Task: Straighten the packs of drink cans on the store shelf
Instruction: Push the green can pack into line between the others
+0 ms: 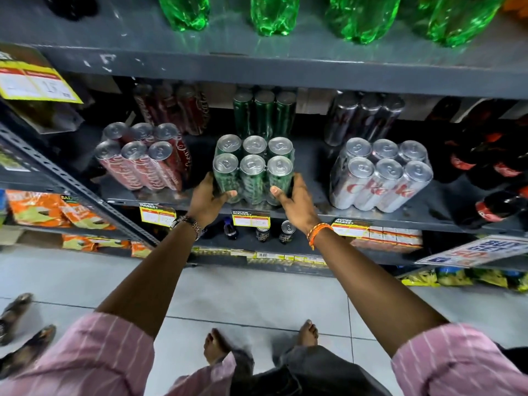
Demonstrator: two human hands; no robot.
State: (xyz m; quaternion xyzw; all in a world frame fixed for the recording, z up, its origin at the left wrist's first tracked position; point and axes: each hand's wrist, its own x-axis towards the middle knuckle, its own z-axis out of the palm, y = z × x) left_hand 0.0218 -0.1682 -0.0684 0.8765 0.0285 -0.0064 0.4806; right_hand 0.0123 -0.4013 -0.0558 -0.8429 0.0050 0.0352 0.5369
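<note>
Packs of cans line the grey shelf (308, 167): silver pack (381, 178) on the right, red pack (143, 161) on the left, green pack (253, 170) between them at the front edge. Left hand (208, 200) and right hand (295, 202) clamp the green pack's sides, thumbs across its front.

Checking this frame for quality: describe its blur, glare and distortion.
Head view: wide-angle bending curves the shelf edge; green bottles glint; price tags too soft to read; green pack between left hand and right hand is sharp.
</note>
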